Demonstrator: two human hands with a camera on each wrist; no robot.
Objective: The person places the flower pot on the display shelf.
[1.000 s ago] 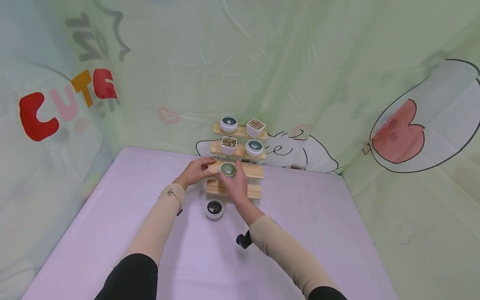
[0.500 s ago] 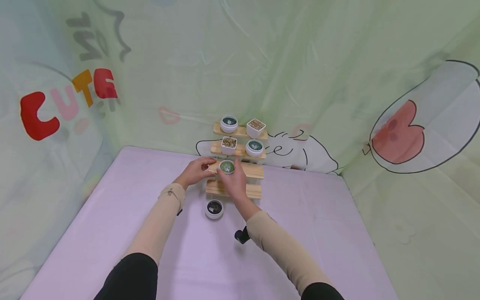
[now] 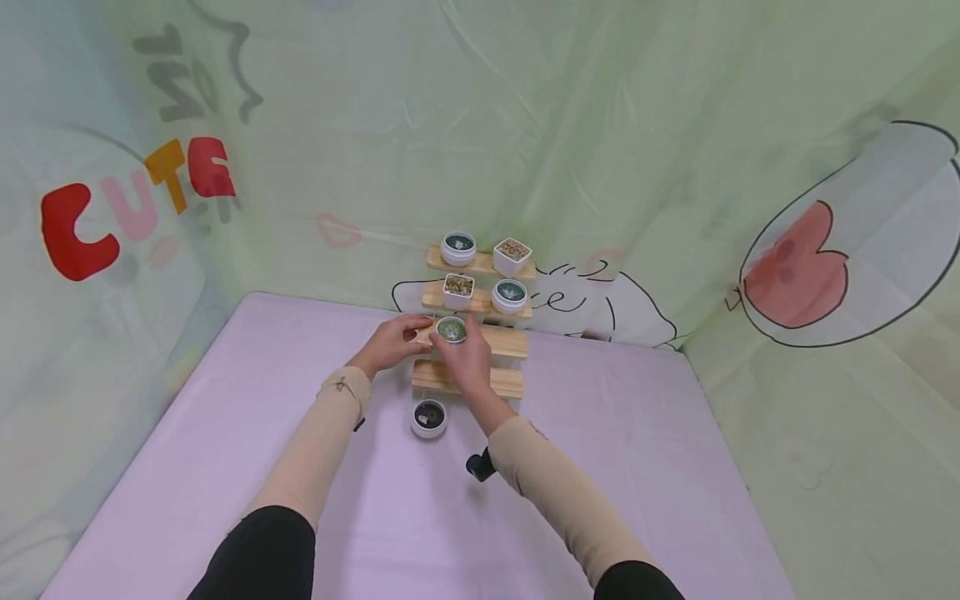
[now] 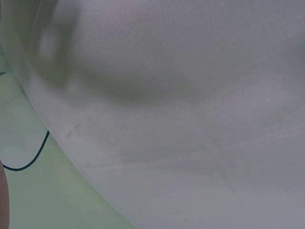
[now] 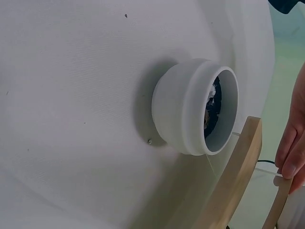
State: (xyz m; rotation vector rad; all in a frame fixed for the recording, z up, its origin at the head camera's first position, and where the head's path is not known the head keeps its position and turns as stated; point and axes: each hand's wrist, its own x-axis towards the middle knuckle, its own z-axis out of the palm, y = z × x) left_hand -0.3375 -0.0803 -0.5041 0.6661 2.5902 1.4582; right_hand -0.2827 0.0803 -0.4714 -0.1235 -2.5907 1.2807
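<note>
My right hand (image 3: pixel 467 360) holds a small round white pot (image 3: pixel 452 331) with green filling, low over the left part of a wooden shelf board (image 3: pixel 504 340), second from the bottom of a tiered stand. With thumb and fingers my left hand (image 3: pixel 392 343) grips that board's left end. The same left hand (image 5: pixel 296 138) shows at the right edge of the right wrist view, fingertips around the board end (image 5: pixel 280 202). Below the stand, a round white pot with dark filling (image 3: pixel 429 418) stands upright on the table; up close in the right wrist view this white pot (image 5: pixel 183 107) fills the middle.
The upper boards bear a dark-topped round pot (image 3: pixel 457 248), a square pot of pebbles (image 3: pixel 512 257), another square pot (image 3: pixel 458 291) and another round pot (image 3: pixel 509 296). The lowest board (image 3: pixel 468 379) lies under my right wrist. A pale green printed curtain (image 3: pixel 337 167) rises behind the lilac tablecloth (image 3: pixel 615 467).
My right hand has moved the green-filled pot slightly back and left over the board. The left hand stays at the board's end.
</note>
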